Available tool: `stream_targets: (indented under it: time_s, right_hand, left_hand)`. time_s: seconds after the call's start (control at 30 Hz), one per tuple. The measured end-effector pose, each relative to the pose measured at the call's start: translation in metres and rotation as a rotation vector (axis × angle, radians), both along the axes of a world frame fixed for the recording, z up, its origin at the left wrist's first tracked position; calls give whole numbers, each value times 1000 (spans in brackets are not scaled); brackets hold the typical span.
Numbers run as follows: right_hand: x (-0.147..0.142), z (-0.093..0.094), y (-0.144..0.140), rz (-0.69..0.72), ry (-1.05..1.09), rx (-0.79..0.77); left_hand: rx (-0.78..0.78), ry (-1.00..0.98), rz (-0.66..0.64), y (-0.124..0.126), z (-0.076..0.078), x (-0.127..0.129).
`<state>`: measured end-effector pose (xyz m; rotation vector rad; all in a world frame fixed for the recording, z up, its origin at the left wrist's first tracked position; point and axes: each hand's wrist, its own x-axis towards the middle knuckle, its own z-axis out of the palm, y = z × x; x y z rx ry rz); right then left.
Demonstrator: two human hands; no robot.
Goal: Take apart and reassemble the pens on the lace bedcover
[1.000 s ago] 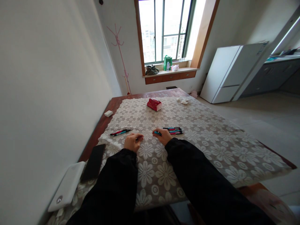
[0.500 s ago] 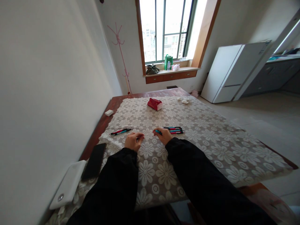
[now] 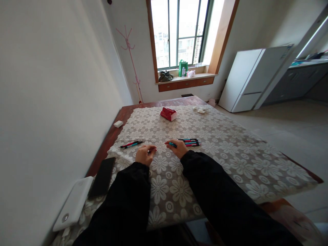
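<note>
One teal pen [image 3: 172, 145] was held in the right hand [image 3: 179, 149], its fingers closed around the barrel, over the middle of one flower-patterned tablecloth [image 3: 180, 191]. The left hand [image 3: 144, 155] lay opposite, apart from the right, thumb and fingertips drawn together; whether they gripped anything could not be told at this size. Two black sleeves [image 3: 130, 191] covered the forearms. Just beyond the right hand lay one cluster of pens [image 3: 191, 142], in which at least four could be counted, black, red and teal, partly hidden by the hand. Two further pens [image 3: 131, 144], one red and black, one teal and black, lay side by side beyond the left hand. Farther out on the worktop [image 3: 105, 147] were one red packet [image 3: 167, 114], several small white pieces [image 3: 201, 111] of uncertain number, and one small white block [image 3: 118, 124] near the left edge. One black slab [image 3: 101, 177] and one white device [image 3: 74, 203] lay beside the left forearm. In the background stood one pink coat stand [image 3: 132, 58], one window [image 3: 187, 37], one green bag [image 3: 182, 68] on its sill, and one white refrigerator [image 3: 249, 75].
</note>
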<state>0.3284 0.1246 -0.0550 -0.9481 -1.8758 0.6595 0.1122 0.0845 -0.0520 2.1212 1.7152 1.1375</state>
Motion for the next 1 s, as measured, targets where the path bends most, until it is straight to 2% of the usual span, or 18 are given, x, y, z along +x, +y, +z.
stream_targets:
  time_s: [0.43, 0.8, 1.0]
  right_hand:
    - [-1, -12, 5, -19, 77, -62]
    - [0, -3, 0, -30, 50, -68]
    - [9, 2, 3, -186, 13, -15]
  left_hand:
    - [10, -10, -7, 1, -3, -2]
    - [6, -6, -12, 3, -3, -3]
    - [9, 2, -18, 5, -6, -6]
